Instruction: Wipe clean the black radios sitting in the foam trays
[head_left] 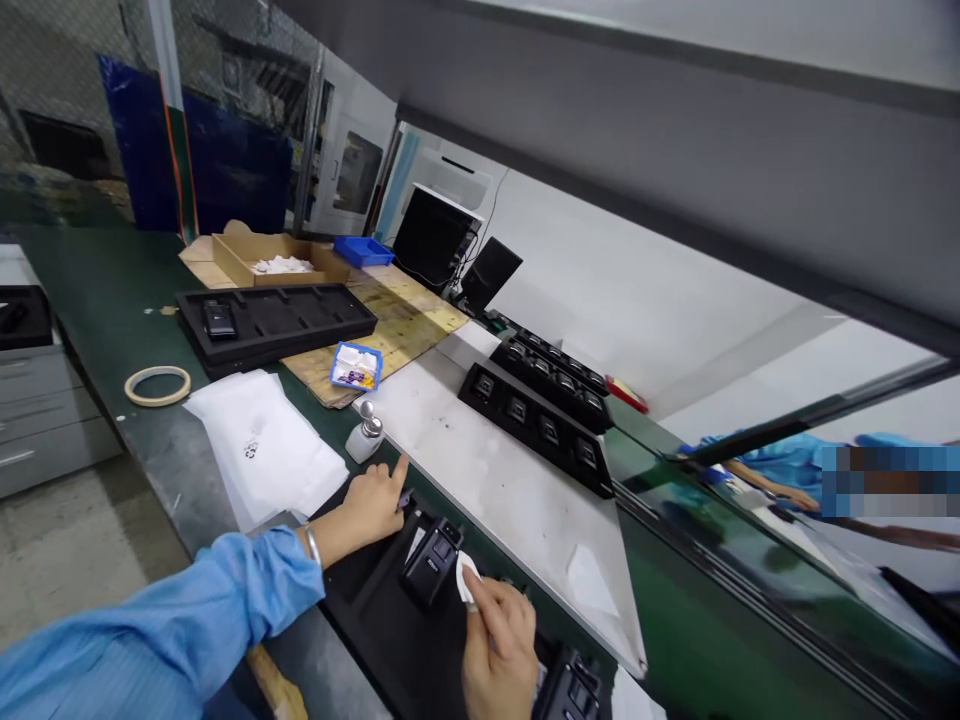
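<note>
My right hand (499, 640) pinches a white cotton pad (466, 580) between thumb and fingers. The pad is close beside a black handheld device (431, 565) that lies in a black foam tray (375, 615). Over the tray's far left end is my left hand (367, 510), its index finger stretched out and apart from the thumb. A small dark piece (405, 498) shows by its fingertips; I cannot make out what it is. Another black device (574, 690) lies near my right wrist. A white pump bottle (365, 437) stands just beyond my left hand.
White sheets (266, 450) and a tape roll (157, 386) lie to the left. Farther back are another black tray (277, 320), a cardboard box (262, 255) and a small blue box (356, 367). Black trays (534, 425) line the white board. A co-worker's arm (776, 485) appears behind glass.
</note>
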